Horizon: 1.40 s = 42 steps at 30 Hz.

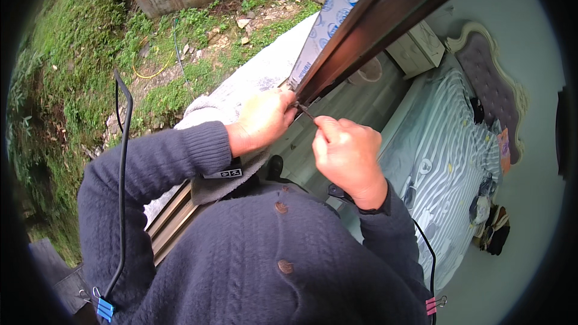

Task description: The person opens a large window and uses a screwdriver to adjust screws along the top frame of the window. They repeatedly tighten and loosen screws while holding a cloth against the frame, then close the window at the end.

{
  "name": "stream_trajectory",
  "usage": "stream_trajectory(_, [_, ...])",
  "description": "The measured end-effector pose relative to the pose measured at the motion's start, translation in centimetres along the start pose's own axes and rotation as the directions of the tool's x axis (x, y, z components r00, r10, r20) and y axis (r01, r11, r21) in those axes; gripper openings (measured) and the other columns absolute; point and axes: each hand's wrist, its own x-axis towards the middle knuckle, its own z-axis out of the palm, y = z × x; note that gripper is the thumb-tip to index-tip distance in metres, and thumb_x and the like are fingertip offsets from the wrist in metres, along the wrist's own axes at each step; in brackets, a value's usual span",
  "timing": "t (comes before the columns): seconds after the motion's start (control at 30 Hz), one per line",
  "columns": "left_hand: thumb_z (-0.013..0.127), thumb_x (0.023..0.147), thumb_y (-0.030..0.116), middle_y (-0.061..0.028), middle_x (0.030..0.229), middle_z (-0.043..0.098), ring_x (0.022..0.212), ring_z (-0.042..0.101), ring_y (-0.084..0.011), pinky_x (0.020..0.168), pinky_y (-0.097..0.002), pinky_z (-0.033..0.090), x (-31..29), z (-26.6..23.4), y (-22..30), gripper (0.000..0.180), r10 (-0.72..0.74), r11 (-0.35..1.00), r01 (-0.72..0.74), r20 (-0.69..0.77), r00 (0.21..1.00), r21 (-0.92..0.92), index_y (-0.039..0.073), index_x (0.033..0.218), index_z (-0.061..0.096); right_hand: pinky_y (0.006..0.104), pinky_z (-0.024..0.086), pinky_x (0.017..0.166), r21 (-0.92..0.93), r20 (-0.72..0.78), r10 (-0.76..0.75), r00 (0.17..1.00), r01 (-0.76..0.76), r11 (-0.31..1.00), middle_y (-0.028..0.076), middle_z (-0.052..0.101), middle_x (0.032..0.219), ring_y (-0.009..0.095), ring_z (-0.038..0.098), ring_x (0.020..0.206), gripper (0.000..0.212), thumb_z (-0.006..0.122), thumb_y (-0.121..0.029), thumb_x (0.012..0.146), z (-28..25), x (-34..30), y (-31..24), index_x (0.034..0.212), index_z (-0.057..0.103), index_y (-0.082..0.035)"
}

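Window frame (361,30) overhead, left hand (262,121) closed against it; right hand (348,156) pinching thin tool (305,111) between both

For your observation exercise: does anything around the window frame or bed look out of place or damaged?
Nothing looks damaged. Both hands, left hand and right hand, pinch a thin tool at the window frame. Clothes lie scattered on the striped bed.

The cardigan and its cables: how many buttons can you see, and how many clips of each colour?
Brown buttons: 2
Blue clips: 1
Pink clips: 1
Total: 4
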Motion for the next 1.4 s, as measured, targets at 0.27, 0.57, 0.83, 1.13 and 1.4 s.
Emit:
stream_trajectory(0.27, [0.068, 0.082, 0.016, -0.0138, 0.088, 0.067, 0.084, 0.066, -0.0355, 0.072, -0.0450, 0.053, -0.1, 0.2, -0.4, 0.022, 0.094, 0.995, -0.093, 0.056, 0.994, -0.025, 0.009, 0.103, 0.069, 0.0336, 0.053, 0.059, 0.126, 0.078, 0.152, 0.985, -0.161, 0.979, 0.015, 0.070, 0.077, 0.029, 0.068, 0.064, 0.014, 0.066, -0.003, 0.079, -3.3, -0.3, 1.1, 0.091, 0.073, -0.002])
stream_trajectory(0.57, [0.065, 0.081, 0.011, -0.0127, 0.095, 0.065, 0.083, 0.066, -0.0351, 0.072, -0.0444, 0.053, -0.6, -0.3, -0.2, 0.028, 0.112, 0.991, -0.114, -0.023, 0.993, -0.073, 0.014, 0.108, 0.069, 0.0384, 0.048, 0.050, 0.070, 0.034, 0.023, 0.999, -0.025, 0.997, 0.010, 0.063, 0.064, 0.029, 0.062, 0.055, 0.014, 0.066, -0.011, 0.077, -2.8, 0.4, 0.7, 0.089, 0.073, -0.008])
stream_trajectory(0.83, [0.064, 0.082, 0.015, -0.0105, 0.098, 0.068, 0.089, 0.067, -0.0314, 0.074, -0.0442, 0.053, -1.0, -0.6, -0.5, 0.032, 0.117, 0.993, -0.116, 0.128, 0.985, -0.013, 0.012, 0.113, 0.069, 0.0389, 0.048, 0.052, 0.058, 0.064, 0.033, 0.997, -0.037, 0.998, 0.010, 0.061, 0.067, 0.029, 0.062, 0.059, 0.015, 0.067, -0.008, 0.076, -2.1, 0.0, 0.8, 0.091, 0.072, -0.008])
stream_trajectory(1.13, [0.062, 0.086, 0.029, -0.0180, 0.091, 0.067, 0.085, 0.067, -0.0360, 0.074, -0.0476, 0.052, -0.1, -0.2, -0.6, 0.027, 0.165, 0.981, -0.140, 0.200, 0.966, -0.135, 0.005, 0.097, 0.067, 0.0441, 0.050, 0.062, -0.003, 0.115, -0.169, 0.979, 0.170, 0.985, 0.009, 0.056, 0.074, 0.032, 0.060, 0.071, 0.020, 0.068, -0.006, 0.071, -3.4, 0.6, 0.8, 0.089, 0.073, -0.014])
stream_trajectory(1.4, [0.067, 0.077, 0.024, -0.0167, 0.082, 0.069, 0.080, 0.068, -0.0364, 0.069, -0.0474, 0.054, -1.0, 1.6, -0.6, 0.023, 0.128, 0.974, -0.133, -0.040, 0.991, -0.182, 0.008, 0.091, 0.073, 0.0416, 0.050, 0.059, 0.035, 0.090, -0.249, 0.964, 0.247, 0.968, 0.014, 0.065, 0.075, 0.033, 0.063, 0.064, 0.011, 0.071, -0.007, 0.073, -1.8, 2.6, -1.0, 0.083, 0.070, -0.006])
